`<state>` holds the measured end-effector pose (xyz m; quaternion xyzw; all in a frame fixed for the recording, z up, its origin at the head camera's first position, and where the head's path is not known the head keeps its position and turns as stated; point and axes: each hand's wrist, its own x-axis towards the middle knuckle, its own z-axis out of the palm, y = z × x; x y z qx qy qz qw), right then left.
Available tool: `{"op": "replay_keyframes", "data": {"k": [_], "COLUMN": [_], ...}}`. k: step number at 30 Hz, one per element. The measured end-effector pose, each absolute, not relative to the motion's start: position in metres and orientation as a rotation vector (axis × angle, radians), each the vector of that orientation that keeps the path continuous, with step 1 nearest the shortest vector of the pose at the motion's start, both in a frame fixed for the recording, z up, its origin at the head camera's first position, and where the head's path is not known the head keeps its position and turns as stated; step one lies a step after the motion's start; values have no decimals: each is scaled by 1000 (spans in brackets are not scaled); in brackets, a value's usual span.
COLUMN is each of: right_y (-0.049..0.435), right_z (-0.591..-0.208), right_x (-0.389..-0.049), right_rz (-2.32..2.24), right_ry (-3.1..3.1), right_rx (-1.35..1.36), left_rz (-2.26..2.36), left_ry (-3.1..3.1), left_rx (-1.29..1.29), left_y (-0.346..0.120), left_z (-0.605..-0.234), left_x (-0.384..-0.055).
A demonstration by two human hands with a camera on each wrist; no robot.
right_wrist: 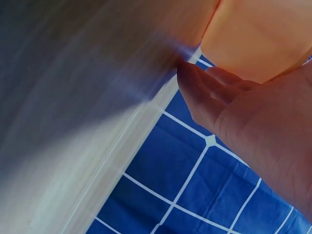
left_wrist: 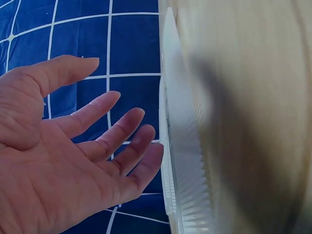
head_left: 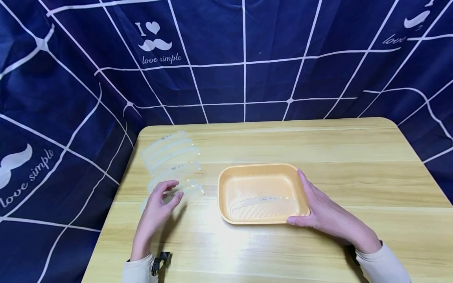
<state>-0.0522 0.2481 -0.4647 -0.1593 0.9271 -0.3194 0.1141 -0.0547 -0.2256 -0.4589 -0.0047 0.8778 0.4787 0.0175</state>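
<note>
A clear plastic comb (head_left: 263, 207) lies in a shallow orange plastic box (head_left: 226, 173), teeth toward the box's near side. My right hand (head_left: 327, 210) grips the box at its right end, thumb on the near rim and fingers along the right wall; the right wrist view shows those fingers (right_wrist: 200, 90) against the orange wall. Left of the box, several more clear combs (head_left: 171, 151) lie in an overlapping column. Over the nearest of them hovers my left hand (head_left: 159, 204), fingers loosely bent and apart, holding nothing. The left wrist view shows its empty palm beside a comb (left_wrist: 183, 131).
The wood-grain table (head_left: 354, 157) has rounded far corners. Dark blue cloth (head_left: 219, 82) with white grid lines hangs behind it and down both sides. The comb column lies close to the table's left edge.
</note>
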Motion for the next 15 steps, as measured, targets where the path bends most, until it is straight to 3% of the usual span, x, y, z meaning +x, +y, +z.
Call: {"op": "replay_keyframes", "data": {"k": [15], "right_y": [247], "right_z": [-465], "right_x": [-51], "right_rz": [-968], "right_ry": [2689], "right_rx": [-463], "left_rz": [1396], "left_ry": [2776], "left_rx": [-53], "left_y": [-239], "left_z": [-468], "left_x": [-48]}}
